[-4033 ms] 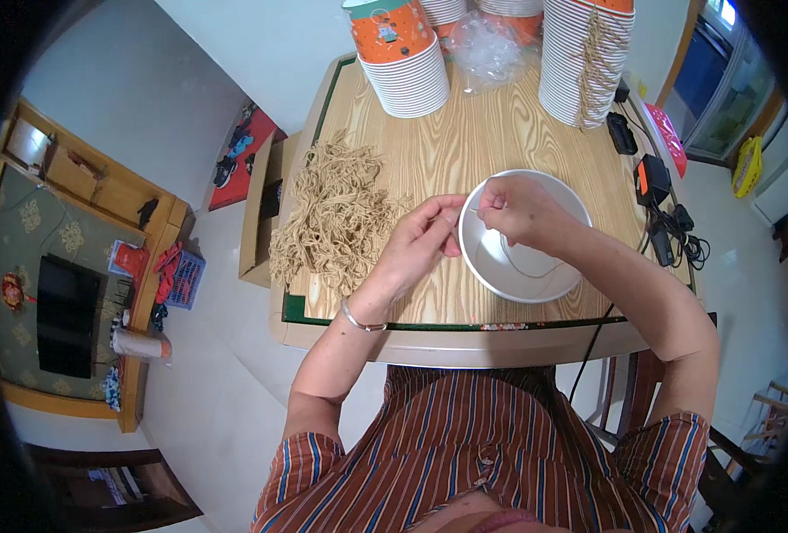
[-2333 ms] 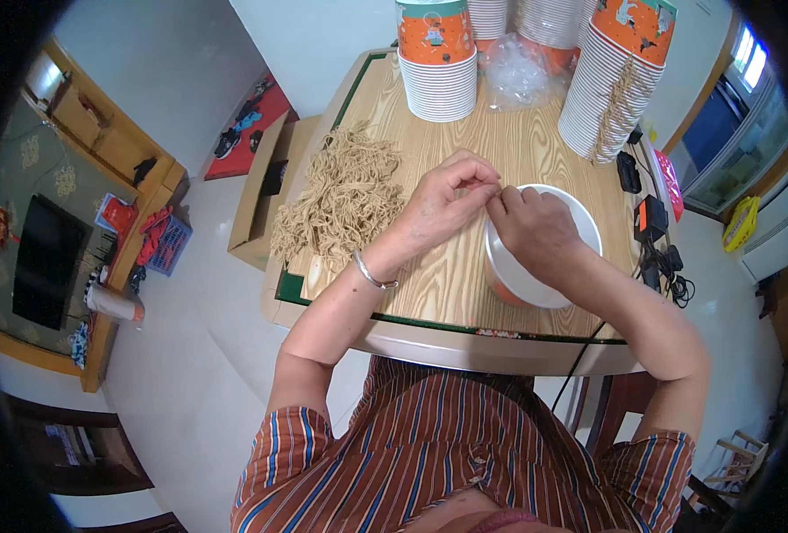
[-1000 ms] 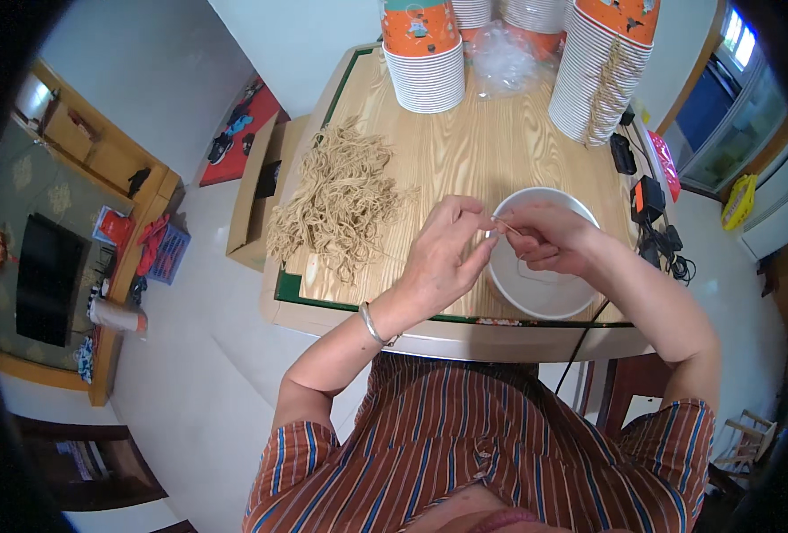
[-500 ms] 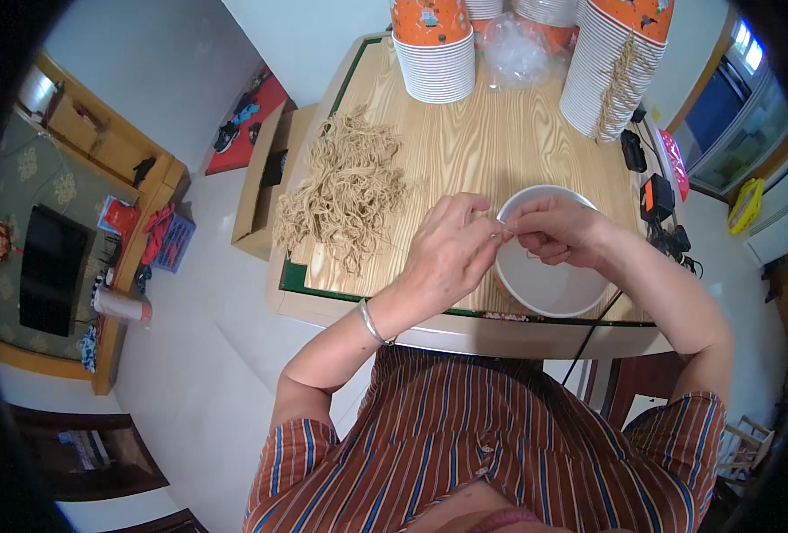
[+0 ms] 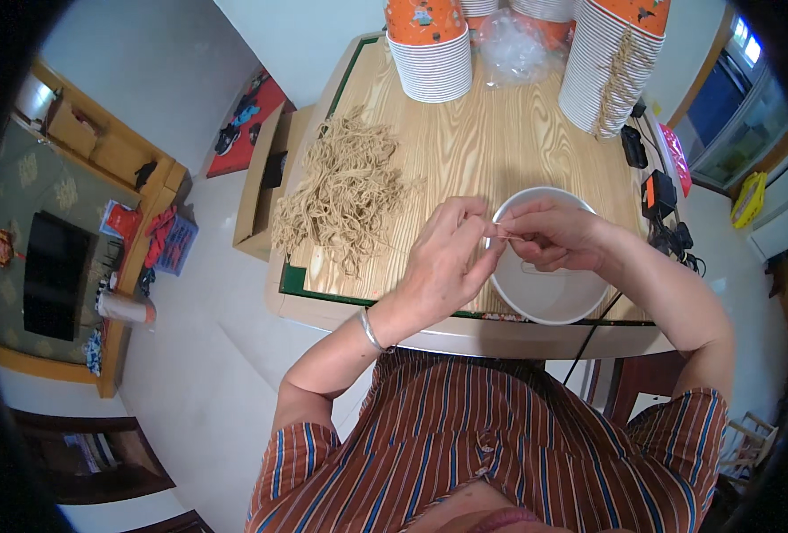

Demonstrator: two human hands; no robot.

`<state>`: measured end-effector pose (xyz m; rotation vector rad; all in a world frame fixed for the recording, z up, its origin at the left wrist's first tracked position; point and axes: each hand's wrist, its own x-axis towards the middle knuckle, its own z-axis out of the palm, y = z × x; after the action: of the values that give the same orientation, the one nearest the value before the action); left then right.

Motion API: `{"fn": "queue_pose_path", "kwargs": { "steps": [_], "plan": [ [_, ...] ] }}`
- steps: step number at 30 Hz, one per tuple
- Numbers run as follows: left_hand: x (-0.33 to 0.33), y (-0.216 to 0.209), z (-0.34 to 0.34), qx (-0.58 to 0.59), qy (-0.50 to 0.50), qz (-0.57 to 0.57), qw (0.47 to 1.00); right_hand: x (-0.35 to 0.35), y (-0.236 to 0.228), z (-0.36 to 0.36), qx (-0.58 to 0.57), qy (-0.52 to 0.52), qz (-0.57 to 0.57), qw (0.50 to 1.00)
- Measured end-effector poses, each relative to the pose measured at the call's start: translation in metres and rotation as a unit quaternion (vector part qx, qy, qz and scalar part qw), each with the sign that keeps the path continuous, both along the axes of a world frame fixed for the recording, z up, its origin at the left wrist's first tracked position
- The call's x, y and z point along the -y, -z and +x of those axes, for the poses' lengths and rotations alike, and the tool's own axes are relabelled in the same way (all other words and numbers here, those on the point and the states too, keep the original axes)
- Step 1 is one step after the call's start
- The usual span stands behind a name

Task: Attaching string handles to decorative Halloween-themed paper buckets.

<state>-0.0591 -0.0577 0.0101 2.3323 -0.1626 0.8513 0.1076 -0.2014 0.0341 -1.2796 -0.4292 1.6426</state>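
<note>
Over the near rim of the tabletop my two hands meet fingertip to fingertip. A thin tan string (image 5: 511, 238) runs between them, pinched on one side by my left hand (image 5: 447, 258) and on the other by my right hand (image 5: 554, 235). Part of the string hangs as a small loop below my right fingers. Beneath that hand stands a round white-lined paper bucket (image 5: 549, 306), partly covered by my hand. To the left lies a tangled heap of tan string (image 5: 345, 191).
Stacked orange-and-white paper buckets (image 5: 434, 67) stand at the back, with a taller leaning stack (image 5: 589, 89) to their right. Between them sits a clear plastic bag (image 5: 514, 49). Black adapters and cables (image 5: 658, 195) line the right edge. An open cardboard box (image 5: 261, 200) is left of the table.
My fingertips have shifted slightly, and the string between them shows more plainly. Its loop is more visible under my right hand. The bucket appears marginally lower and further left.
</note>
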Motion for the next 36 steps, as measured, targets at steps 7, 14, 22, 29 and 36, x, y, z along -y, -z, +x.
{"fn": "queue_pose_path", "kwargs": {
  "steps": [7,14,22,29,36],
  "plan": [
    [0.013,-0.014,-0.006,-0.046,-0.022,0.042,0.998,-0.001,-0.003,-0.002,0.008,-0.004,0.014,1.000],
    [0.019,-0.010,-0.004,-0.039,-0.069,0.077,0.994,-0.001,0.001,0.000,-0.022,-0.006,0.030,0.999],
    [0.027,-0.003,-0.005,-0.040,-0.112,0.044,0.992,-0.002,0.001,-0.003,-0.017,-0.011,0.014,1.000],
    [0.027,0.008,0.000,-0.069,-0.113,-0.013,0.991,-0.003,-0.001,-0.003,-0.010,-0.016,-0.003,1.000],
    [0.027,0.013,-0.005,-0.080,-0.072,-0.107,0.988,0.000,0.004,-0.004,0.010,-0.012,0.012,1.000]
  ]
}}
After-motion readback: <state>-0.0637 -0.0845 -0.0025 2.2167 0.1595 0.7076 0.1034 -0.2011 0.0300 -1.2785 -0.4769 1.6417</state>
